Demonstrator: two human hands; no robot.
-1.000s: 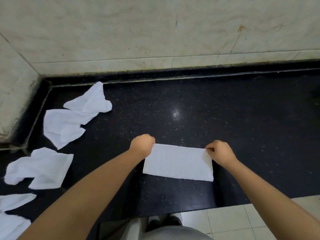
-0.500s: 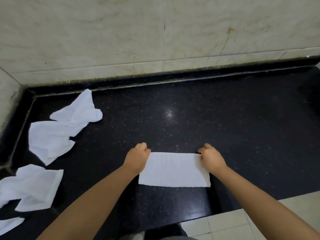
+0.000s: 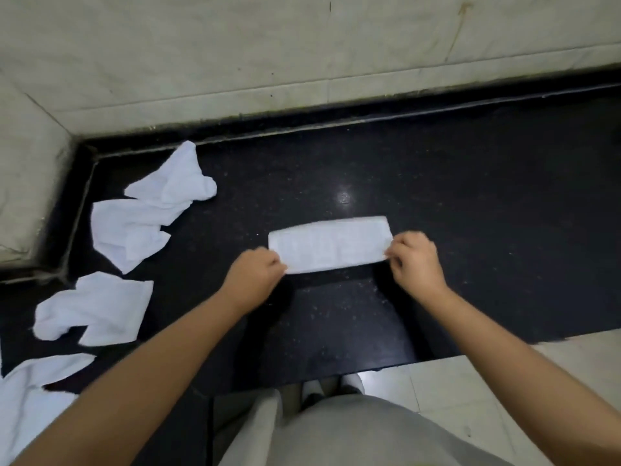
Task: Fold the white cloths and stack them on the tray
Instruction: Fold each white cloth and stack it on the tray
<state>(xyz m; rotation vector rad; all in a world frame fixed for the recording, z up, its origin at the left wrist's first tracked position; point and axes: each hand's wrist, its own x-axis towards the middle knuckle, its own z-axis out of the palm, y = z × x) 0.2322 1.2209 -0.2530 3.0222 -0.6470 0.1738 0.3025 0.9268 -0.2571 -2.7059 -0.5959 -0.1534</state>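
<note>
We pinch the folded cloth [image 3: 331, 243] at both ends, left hand [image 3: 255, 274] and right hand [image 3: 415, 258]; it probably needs another fold, end to end.

White cloths [image 3: 331, 244] lie on a glossy black counter [image 3: 470, 203] flecked with pale specks, the wall [image 3: 235, 48] at twelve o'clock cream and faintly veined, the floor [image 3: 487, 381] tiled off-white.

A black speckled countertop [image 3: 470, 203] spreads under and all around the grip, with a bright glare spot [image 3: 343, 196] just beyond it. Farther off rises a pale marble wall [image 3: 268, 52], stained at its upper right. Nearer than the grip lies a pale tiled floor [image 3: 504, 368].
</note>
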